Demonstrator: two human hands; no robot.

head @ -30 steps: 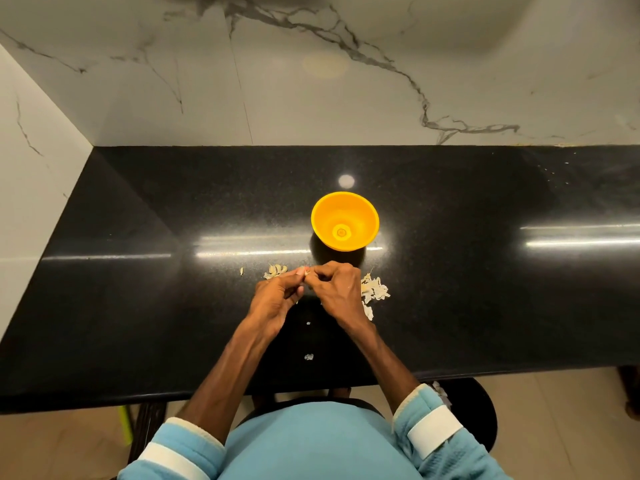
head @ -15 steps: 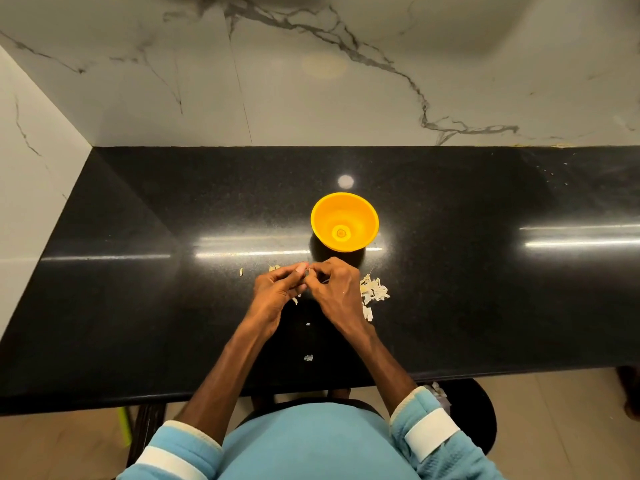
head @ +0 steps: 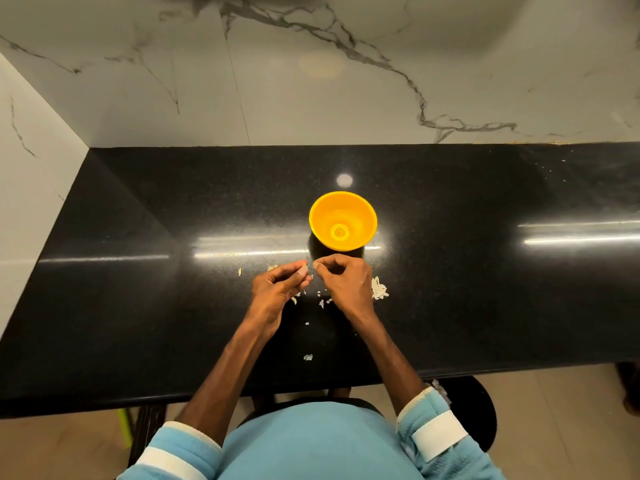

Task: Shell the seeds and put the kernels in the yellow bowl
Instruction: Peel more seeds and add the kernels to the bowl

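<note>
Wall (head: 311, 81): white marble with grey veins, across the top of the frame.
Counter (head: 467, 306): glossy black, filling the middle.
Yellow bowl (head: 320, 216): centre frame, just above both hands and not touching them.
Left hand (head: 273, 292): lower centre, thumb and forefinger nipping a small pale seed (head: 304, 263) at its tips.
Right hand (head: 346, 282): just beside the left, fingers curled, tips pinched narrow; anything between them is too small to see.
Shells (head: 379, 291): pale heap right of the right hand, with scattered bits below both hands.
</note>
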